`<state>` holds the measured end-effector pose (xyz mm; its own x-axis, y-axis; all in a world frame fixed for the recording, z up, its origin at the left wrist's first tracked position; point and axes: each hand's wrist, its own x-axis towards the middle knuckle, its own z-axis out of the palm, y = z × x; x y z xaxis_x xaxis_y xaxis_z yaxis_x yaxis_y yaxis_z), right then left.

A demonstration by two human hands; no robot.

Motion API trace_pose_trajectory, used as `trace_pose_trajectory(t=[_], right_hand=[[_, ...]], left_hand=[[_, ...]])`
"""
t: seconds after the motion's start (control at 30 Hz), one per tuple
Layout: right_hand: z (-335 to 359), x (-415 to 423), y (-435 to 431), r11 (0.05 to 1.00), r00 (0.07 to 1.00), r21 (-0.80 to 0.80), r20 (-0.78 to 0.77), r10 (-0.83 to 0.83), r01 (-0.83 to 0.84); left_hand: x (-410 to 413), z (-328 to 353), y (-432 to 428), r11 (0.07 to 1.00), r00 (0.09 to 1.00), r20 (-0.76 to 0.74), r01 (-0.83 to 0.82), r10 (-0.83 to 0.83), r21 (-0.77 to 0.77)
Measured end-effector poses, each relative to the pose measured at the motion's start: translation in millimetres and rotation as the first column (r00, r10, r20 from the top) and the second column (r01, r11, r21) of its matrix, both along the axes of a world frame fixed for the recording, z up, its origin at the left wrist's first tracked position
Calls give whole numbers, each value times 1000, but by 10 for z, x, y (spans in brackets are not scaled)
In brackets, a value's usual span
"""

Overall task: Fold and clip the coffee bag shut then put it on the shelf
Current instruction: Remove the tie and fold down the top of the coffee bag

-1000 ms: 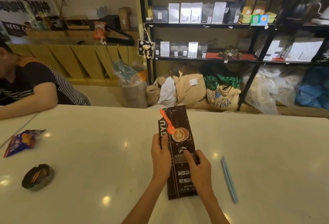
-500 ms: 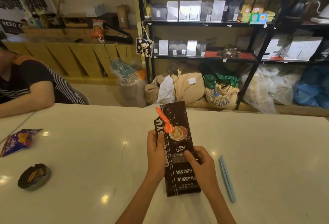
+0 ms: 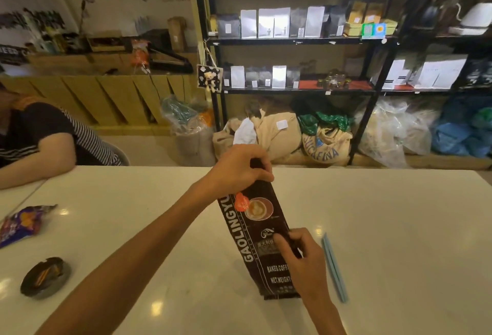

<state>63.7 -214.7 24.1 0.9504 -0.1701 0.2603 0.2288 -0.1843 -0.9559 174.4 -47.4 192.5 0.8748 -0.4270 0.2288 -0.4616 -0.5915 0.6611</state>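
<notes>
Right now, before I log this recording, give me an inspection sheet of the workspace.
Surface: white table, glossy.
Job's things: coffee bag standing on the table; blue clip lying to its right, unused.
Clutter: snack wrapper; ashtray.
Grippers: left hand pinches the bag's top; right hand grips its middle.
Cables: nothing seen.
Surroundings: black shelf of pouches; sacks below; seated person at left.

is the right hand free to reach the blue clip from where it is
Probably yes. The clip lies on bare table just right of the right hand, nothing between, but that hand must first let go of the bag.
</notes>
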Motion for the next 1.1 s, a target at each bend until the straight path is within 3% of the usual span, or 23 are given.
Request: trace_pose_trajectory(t=[0.1,0.2,0.37,0.5,0.57,0.63,0.8,0.87,0.97,1.03,1.1], right_hand=[[-62,-56,-13,999,999,24,-23,-22,23],[-164,-97,-46,1000,997,0,-75,-19,19],[-145,-186,-112,984,992,-133,-75,106,-116],[422,21,7,990,993,-123,82,79,-69],[483,78,46,993,993,-106,101,58,-47],[243,-18,8,993,996,-81,14,83,-82],[-465,-415,-252,952,965,-225,-205,161,-207],[-162,-296,-132,959,979,-230,-157,130,-164],[222,-81,6,995,998,-85,-35,51,-54],[80,-85,28,996,994,-26,-80,78,-80],[-304,-278,-26,986,970,-83,-207,124,-144]], left_hand=[[-32,-91,-51,998,996,93,9,-4,-59],[-32,-110,-6,995,996,90,-16,25,-101],[-144,16,-11,990,988,-68,140,-140,-10],[-297,63,-257,943,951,61,292,-305,163],[-316,152,-277,953,952,124,262,-281,152],[-275,258,-198,977,971,143,177,-193,117],[-347,186,-132,987,993,12,119,-122,111],[-423,157,-276,966,981,28,181,-189,182],[-430,231,-417,954,965,121,204,-234,220],[-345,302,-363,972,974,144,145,-173,186],[-295,278,-281,968,984,90,132,-154,212]])
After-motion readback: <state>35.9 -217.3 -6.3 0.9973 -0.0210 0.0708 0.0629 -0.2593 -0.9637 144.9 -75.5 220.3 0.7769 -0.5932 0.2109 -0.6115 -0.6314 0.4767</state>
